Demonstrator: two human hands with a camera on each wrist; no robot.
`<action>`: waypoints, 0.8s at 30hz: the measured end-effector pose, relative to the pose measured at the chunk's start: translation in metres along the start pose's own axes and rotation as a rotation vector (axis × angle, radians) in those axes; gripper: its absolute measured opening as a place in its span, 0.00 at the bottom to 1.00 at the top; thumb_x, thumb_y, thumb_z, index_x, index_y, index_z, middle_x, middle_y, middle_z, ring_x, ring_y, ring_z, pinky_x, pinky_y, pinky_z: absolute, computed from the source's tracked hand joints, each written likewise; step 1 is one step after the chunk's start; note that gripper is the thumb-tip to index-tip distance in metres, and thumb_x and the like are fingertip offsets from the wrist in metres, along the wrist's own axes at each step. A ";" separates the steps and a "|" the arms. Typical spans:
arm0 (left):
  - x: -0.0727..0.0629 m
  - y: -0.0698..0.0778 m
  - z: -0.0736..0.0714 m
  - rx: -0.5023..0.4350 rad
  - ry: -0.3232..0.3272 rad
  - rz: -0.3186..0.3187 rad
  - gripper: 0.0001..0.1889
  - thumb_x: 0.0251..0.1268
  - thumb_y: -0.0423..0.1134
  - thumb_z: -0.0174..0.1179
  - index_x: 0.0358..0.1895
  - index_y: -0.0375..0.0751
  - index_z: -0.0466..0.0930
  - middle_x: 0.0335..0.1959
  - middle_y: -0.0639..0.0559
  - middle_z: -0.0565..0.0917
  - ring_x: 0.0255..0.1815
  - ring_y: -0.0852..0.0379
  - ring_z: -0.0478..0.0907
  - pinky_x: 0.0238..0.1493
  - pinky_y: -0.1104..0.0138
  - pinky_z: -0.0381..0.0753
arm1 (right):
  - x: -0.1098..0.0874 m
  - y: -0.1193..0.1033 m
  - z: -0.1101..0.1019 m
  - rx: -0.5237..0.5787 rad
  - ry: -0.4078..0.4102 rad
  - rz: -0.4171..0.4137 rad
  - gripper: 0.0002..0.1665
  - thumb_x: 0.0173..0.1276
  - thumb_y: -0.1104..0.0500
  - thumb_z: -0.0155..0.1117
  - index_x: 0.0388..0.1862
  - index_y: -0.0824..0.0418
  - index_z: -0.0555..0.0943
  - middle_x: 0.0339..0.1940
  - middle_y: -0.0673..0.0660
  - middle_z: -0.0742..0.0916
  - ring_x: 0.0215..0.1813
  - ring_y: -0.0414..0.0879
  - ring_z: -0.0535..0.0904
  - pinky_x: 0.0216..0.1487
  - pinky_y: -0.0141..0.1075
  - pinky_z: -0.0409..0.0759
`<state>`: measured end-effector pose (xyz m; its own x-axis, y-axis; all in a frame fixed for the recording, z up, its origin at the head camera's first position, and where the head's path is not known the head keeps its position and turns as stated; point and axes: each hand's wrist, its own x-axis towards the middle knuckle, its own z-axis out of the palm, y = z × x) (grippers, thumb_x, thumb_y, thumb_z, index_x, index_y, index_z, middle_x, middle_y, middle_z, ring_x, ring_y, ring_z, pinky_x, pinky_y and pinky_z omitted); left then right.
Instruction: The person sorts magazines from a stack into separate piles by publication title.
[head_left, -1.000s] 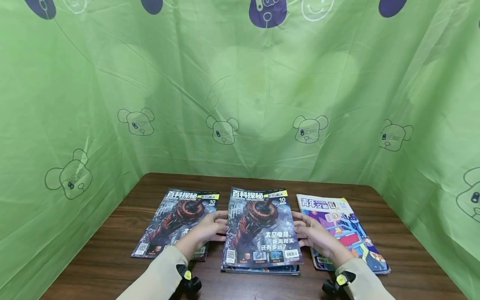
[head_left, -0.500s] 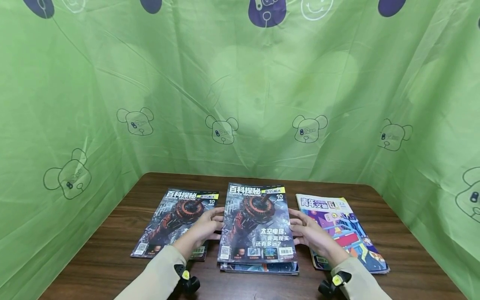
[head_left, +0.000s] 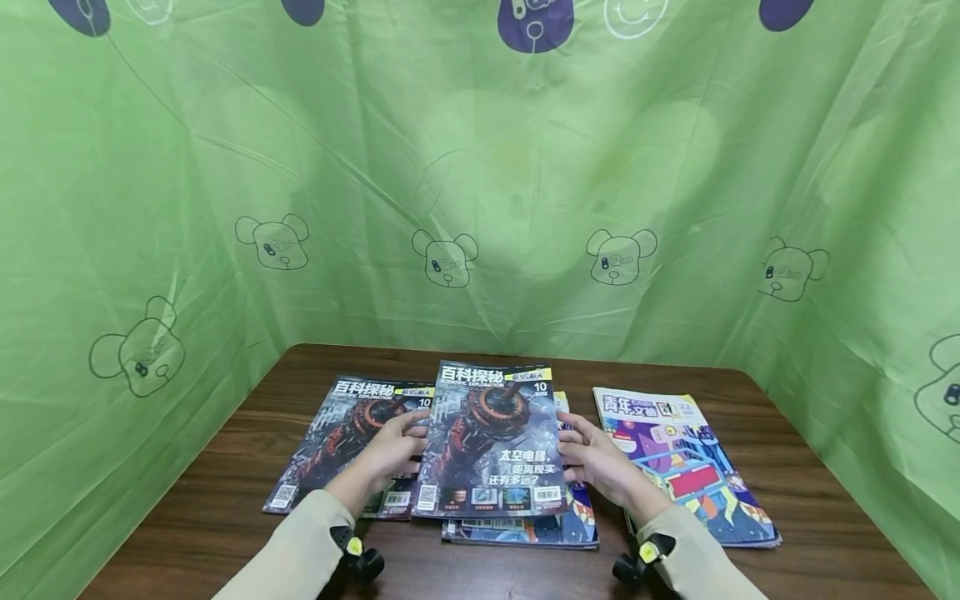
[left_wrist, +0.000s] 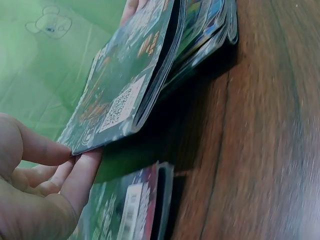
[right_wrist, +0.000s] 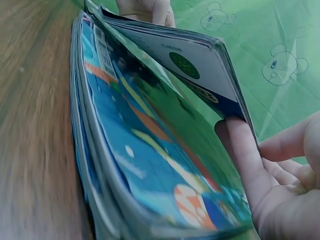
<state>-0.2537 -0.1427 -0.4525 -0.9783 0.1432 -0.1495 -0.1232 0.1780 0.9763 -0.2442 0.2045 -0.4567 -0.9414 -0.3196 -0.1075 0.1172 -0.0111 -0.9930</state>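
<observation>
Both hands hold a dark magazine (head_left: 491, 442) with a red-ringed space structure on its cover, raised above the table. My left hand (head_left: 390, 450) pinches its left edge, thumb on top and fingers beneath, as the left wrist view shows. On the opposite edge my right hand (head_left: 596, 458) pinches it the same way, with fingers (right_wrist: 242, 145) under the back cover. Below it lies a stack of colourful magazines (head_left: 525, 533), partly covered. A second dark magazine (head_left: 322, 458) with the same cover lies at the left, partly hidden by the left hand and the raised magazine.
At the right lies a pile with a purple and blue magazine (head_left: 697, 475) on top. All rest on a brown wooden table (head_left: 810, 517). A green curtain (head_left: 525, 167) with bear drawings hangs behind and along both sides.
Both hands have lifted the dark magazine off the middle stack and carried it left, so it now overlaps the left magazine in the head view. More of the colourful stack shows.
</observation>
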 end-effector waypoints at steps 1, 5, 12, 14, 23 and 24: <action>0.000 0.000 -0.003 0.007 0.000 -0.001 0.31 0.69 0.24 0.52 0.76 0.37 0.62 0.67 0.28 0.68 0.60 0.35 0.74 0.35 0.57 0.86 | 0.001 0.000 0.002 0.003 -0.006 -0.003 0.39 0.76 0.67 0.53 0.81 0.65 0.50 0.63 0.68 0.74 0.45 0.49 0.82 0.35 0.35 0.84; -0.002 -0.001 -0.014 0.027 0.009 -0.003 0.31 0.70 0.26 0.52 0.76 0.39 0.61 0.68 0.29 0.68 0.63 0.33 0.72 0.41 0.54 0.86 | 0.006 -0.001 0.012 0.009 -0.024 -0.012 0.39 0.76 0.67 0.53 0.80 0.64 0.50 0.59 0.66 0.76 0.43 0.49 0.83 0.35 0.36 0.84; -0.008 -0.002 -0.037 0.034 0.004 0.015 0.32 0.70 0.24 0.50 0.77 0.37 0.59 0.70 0.27 0.64 0.64 0.33 0.70 0.38 0.57 0.84 | 0.019 0.000 0.031 0.053 -0.079 -0.034 0.38 0.76 0.68 0.52 0.80 0.64 0.51 0.62 0.68 0.77 0.46 0.51 0.84 0.39 0.39 0.86; -0.011 -0.004 -0.045 0.043 0.015 0.006 0.33 0.69 0.23 0.50 0.77 0.37 0.59 0.70 0.26 0.64 0.60 0.38 0.73 0.35 0.59 0.83 | 0.024 0.001 0.039 0.062 -0.094 -0.030 0.38 0.76 0.68 0.52 0.80 0.63 0.51 0.60 0.65 0.78 0.45 0.50 0.83 0.39 0.39 0.85; -0.019 -0.011 -0.079 0.096 0.032 -0.012 0.33 0.68 0.23 0.48 0.77 0.33 0.56 0.70 0.24 0.63 0.65 0.31 0.70 0.52 0.47 0.83 | 0.038 0.005 0.073 0.052 -0.124 -0.021 0.38 0.76 0.68 0.53 0.80 0.64 0.51 0.54 0.63 0.77 0.40 0.49 0.80 0.34 0.36 0.85; -0.019 -0.013 -0.082 0.098 0.030 -0.017 0.33 0.68 0.23 0.48 0.77 0.33 0.56 0.70 0.24 0.62 0.65 0.30 0.69 0.53 0.47 0.82 | 0.040 0.005 0.076 0.055 -0.124 -0.017 0.39 0.76 0.68 0.53 0.80 0.64 0.51 0.55 0.64 0.77 0.40 0.49 0.80 0.35 0.37 0.86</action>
<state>-0.2472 -0.2276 -0.4490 -0.9809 0.1106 -0.1598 -0.1244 0.2746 0.9535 -0.2569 0.1196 -0.4624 -0.8975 -0.4336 -0.0807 0.1221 -0.0685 -0.9901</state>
